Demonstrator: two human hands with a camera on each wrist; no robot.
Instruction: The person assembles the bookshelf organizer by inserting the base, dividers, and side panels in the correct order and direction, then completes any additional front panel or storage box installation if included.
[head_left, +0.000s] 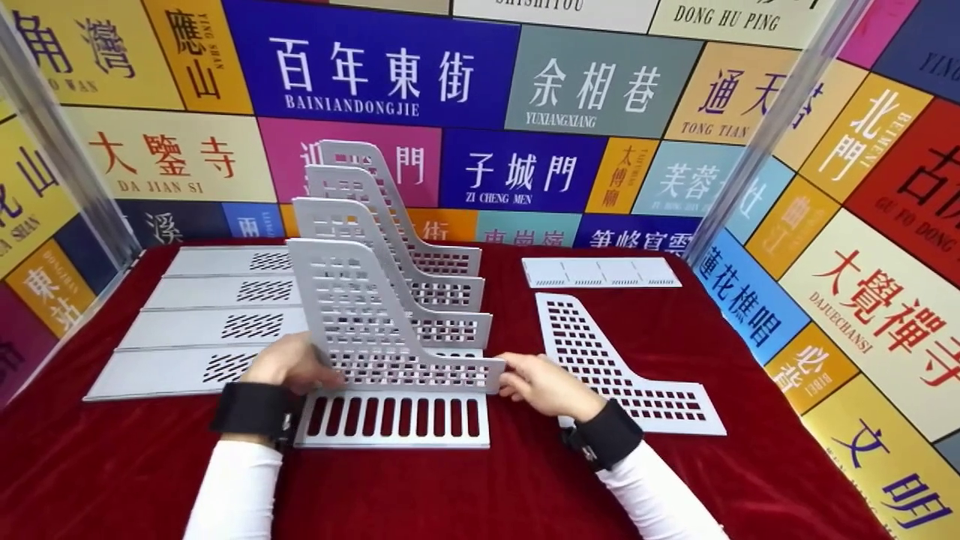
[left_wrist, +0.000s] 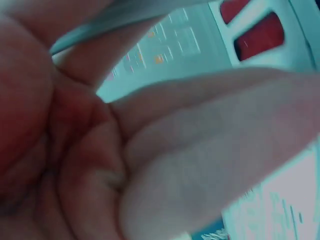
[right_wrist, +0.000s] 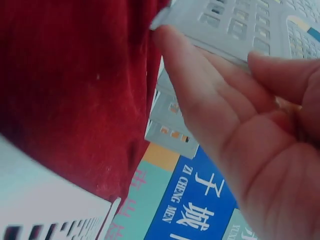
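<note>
Red cloth (head_left: 435, 495) underneath; front grey panel (head_left: 375, 322) upright at clock centre; slotted base (head_left: 394, 442) at 6; left hand (head_left: 292, 367) grips panel's 8 o'clock edge; right hand (head_left: 544, 386) pinches its 4 o'clock end; three matching uprights (head_left: 384, 251) behind, toward 12; loose perforated panel (head_left: 622, 394) past 3; white strip (head_left: 600, 274) past 2; four flat panels (head_left: 172, 296) at 9.
</note>
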